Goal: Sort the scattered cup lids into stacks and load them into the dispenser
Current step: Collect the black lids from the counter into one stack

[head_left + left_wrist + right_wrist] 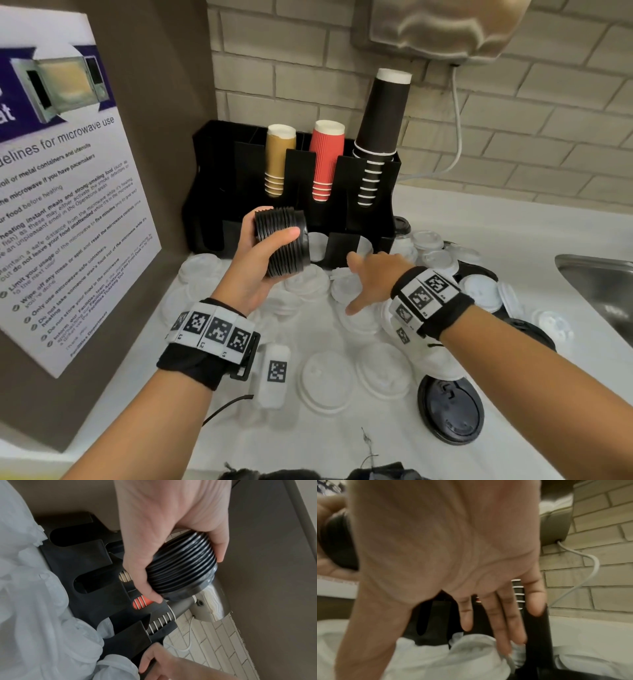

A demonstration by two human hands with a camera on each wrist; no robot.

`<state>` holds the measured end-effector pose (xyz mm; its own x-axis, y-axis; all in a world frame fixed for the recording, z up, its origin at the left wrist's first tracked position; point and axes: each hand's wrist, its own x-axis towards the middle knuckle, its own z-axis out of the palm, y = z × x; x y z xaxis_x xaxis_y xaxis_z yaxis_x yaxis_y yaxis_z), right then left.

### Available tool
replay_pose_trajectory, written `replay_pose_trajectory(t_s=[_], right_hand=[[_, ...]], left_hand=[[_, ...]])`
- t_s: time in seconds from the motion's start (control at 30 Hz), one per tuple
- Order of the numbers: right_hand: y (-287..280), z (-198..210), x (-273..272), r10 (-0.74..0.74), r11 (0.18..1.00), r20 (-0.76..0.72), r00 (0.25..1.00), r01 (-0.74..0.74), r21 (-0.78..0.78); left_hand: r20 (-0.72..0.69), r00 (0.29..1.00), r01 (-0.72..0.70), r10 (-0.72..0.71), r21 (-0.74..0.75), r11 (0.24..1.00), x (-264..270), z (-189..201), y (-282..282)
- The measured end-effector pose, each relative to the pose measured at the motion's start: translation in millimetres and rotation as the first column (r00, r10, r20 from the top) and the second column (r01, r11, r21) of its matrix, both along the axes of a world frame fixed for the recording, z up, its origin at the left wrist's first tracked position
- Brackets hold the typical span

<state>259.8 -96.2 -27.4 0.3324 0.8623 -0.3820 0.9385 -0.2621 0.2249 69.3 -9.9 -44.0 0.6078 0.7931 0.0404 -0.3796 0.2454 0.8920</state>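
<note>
My left hand (270, 245) grips a thick stack of black lids (286, 248) on its side, lifted just in front of the black dispenser (212, 171). In the left wrist view my fingers and thumb curl around the stack of black lids (181, 569). My right hand (366, 284) is open with its fingers spread, low over the white lids (325, 380) in front of the dispenser's lower slots. The right wrist view shows straight fingers (501, 626) reaching toward the dispenser (537, 628), holding nothing. White lids lie scattered over the counter, and a single black lid (450, 411) lies near my right forearm.
Tan (279, 157), red (327, 157) and black (380, 137) cup stacks stand in the dispenser's upper slots. A microwave notice (68, 205) leans on the left wall. A steel sink (599, 284) is at the right. A wall unit (445, 27) with a white cable (457, 130) hangs above.
</note>
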Motion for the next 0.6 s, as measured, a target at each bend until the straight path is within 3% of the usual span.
replay_pose_trajectory(t_s=[0.17, 0.33, 0.47, 0.6], right_hand=[[17, -10, -9, -0.117, 0.993, -0.005, 0.993, 0.117, 0.010], [28, -10, -10, -0.200, 0.978, -0.146, 0.969, 0.207, 0.033], [23, 6, -4, -0.200, 0.979, -0.229, 0.953, 0.200, -0.022], [22, 24, -7, -0.118, 0.992, -0.407, 0.906, 0.093, -0.081]], left_hand=[[0.001, 1.000, -0.001, 0.001, 0.022, 1.000, -2, 2, 1], [0.001, 1.000, -0.021, 0.021, 0.028, 0.999, -6, 2, 4], [0.003, 0.999, -0.041, 0.041, 0.028, 0.999, -11, 1, 7], [0.019, 0.999, -0.046, 0.045, 0.028, 0.999, -11, 3, 9]])
